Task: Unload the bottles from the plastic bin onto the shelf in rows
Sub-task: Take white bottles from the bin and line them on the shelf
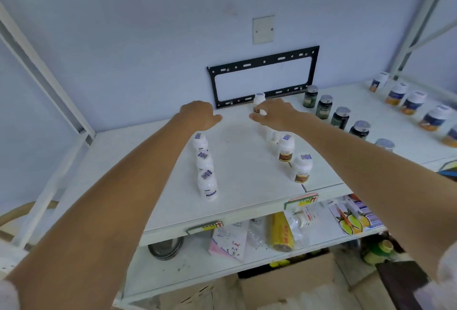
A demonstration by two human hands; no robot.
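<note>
Both my bare arms reach forward over a white shelf (237, 161) set against a pale blue wall. My left hand (200, 115) hovers palm down near the back of the shelf, fingers curled loosely and holding nothing that I can see. My right hand (273, 113) is at the far end of the right row, fingers closed around the lower part of a white bottle (259, 101) that stands upright by the wall; its cap shows above my knuckles. Under my left hand, a left row (204, 166) of three white bottles with blue labels runs toward me, standing close together. A right row (288, 155) of white bottles with brown labels runs toward me under my right forearm, partly hidden by it. Between the two rows the shelf is bare. Further right stands a line of dark jars (332, 114) with silver lids, and beyond them a line of orange-labelled jars (415, 105). A black bracket (262, 77) hangs on the wall behind. The lower shelf (197, 262) holds packets and a metal dish. The bin is out of view
</note>
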